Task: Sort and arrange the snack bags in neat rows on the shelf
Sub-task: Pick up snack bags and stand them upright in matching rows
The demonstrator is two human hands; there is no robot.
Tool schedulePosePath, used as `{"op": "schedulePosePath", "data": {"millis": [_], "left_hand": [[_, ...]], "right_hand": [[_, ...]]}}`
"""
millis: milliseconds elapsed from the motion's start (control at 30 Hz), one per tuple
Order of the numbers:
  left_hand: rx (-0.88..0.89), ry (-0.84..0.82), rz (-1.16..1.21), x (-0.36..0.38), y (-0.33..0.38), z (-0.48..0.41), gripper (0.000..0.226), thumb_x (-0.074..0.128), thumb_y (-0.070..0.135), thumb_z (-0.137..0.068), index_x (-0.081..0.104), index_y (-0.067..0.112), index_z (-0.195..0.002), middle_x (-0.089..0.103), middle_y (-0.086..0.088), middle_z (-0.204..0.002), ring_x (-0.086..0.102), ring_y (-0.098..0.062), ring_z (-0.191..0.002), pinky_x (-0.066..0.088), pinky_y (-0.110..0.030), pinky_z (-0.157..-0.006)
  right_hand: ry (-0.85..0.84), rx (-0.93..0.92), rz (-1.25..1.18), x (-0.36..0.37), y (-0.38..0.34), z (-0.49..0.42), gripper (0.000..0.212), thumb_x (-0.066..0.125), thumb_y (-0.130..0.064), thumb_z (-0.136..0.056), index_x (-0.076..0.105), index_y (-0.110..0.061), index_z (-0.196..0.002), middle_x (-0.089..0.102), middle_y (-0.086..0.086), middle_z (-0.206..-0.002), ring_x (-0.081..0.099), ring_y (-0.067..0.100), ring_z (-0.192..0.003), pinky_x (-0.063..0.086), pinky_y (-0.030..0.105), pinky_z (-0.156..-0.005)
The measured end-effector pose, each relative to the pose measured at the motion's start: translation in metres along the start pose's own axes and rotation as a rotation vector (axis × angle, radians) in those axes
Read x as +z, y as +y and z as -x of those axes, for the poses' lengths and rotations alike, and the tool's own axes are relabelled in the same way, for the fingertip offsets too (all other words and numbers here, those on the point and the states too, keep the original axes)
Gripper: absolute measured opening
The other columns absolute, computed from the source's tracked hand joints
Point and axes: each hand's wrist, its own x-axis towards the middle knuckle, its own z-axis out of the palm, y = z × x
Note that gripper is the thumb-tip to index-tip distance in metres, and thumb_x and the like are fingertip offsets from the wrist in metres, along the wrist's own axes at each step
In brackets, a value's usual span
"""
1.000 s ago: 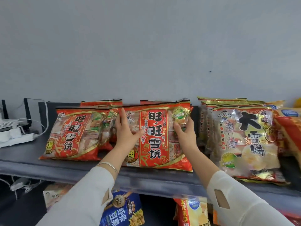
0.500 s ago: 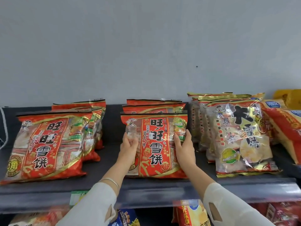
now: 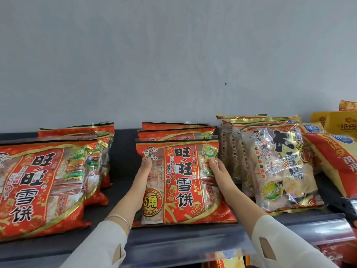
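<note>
A red rice-cracker bag (image 3: 181, 182) stands at the front of the middle row on the dark shelf (image 3: 173, 242), with two like bags (image 3: 173, 132) lined up behind it. My left hand (image 3: 142, 178) holds its left edge and my right hand (image 3: 220, 171) holds its right edge, fingers behind the bag and thumbs on its face. To the left stands another row of red bags (image 3: 42, 186). On the right stands a row of clear-and-gold bags (image 3: 278, 167).
Yellow and orange bags (image 3: 336, 151) lean at the far right. A grey wall (image 3: 173, 55) rises behind the shelf. A dark gap (image 3: 123, 155) separates the left and middle rows. More snack packs (image 3: 229, 260) show on the shelf below.
The middle red bag has been drawn forward and set upright in line with the bags behind it. Both hands stayed on its edges. The view shifted right, and the left row now sits apart from it.
</note>
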Motion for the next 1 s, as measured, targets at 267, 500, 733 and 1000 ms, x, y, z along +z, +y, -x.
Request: {"op": "schedulePosePath", "data": {"millis": [267,500,733,1000], "left_hand": [[0.012,-0.039,0.08,-0.012,-0.031,-0.012,0.045,0.037,0.056,-0.089,0.057,0.026,-0.117,0.071,-0.008,-0.104,0.068,-0.026,-0.094,0.051,-0.038,-0.079],[0.033,0.13,-0.175,-0.021,-0.034,-0.009,0.089,0.036,0.094,-0.056,0.062,0.032,-0.114,0.071,-0.001,-0.105,0.066,-0.024,-0.099,0.047,-0.047,-0.094],[0.009,0.258,-0.484,-0.02,-0.032,-0.002,0.109,0.002,0.1,-0.05,0.054,0.041,-0.125,0.063,0.002,-0.122,0.054,-0.027,-0.117,0.033,-0.05,-0.106],[-0.012,0.253,-0.422,-0.022,-0.044,-0.005,0.106,0.004,0.101,-0.05,0.049,0.045,-0.128,0.06,0.003,-0.128,0.053,-0.026,-0.121,0.034,-0.053,-0.106]], "right_hand": [[-0.053,-0.092,-0.018,0.001,0.017,-0.002,0.076,0.052,-0.069,-0.075,0.036,-0.035,-0.141,0.066,-0.003,-0.117,0.068,0.018,-0.101,0.05,0.047,-0.097],[-0.001,-0.165,0.07,-0.004,0.022,-0.009,0.075,0.046,-0.079,-0.071,0.046,-0.038,-0.134,0.069,-0.01,-0.109,0.069,0.011,-0.096,0.051,0.044,-0.094],[-0.03,-0.155,0.059,-0.003,0.014,-0.003,0.048,0.043,-0.055,-0.093,0.044,-0.031,-0.135,0.065,-0.011,-0.105,0.066,0.005,-0.088,0.046,0.019,-0.066],[-0.012,-0.143,0.055,-0.005,0.011,-0.003,0.067,0.047,-0.057,-0.089,0.031,-0.027,-0.146,0.059,0.0,-0.127,0.063,0.013,-0.102,0.051,0.029,-0.08]]}}
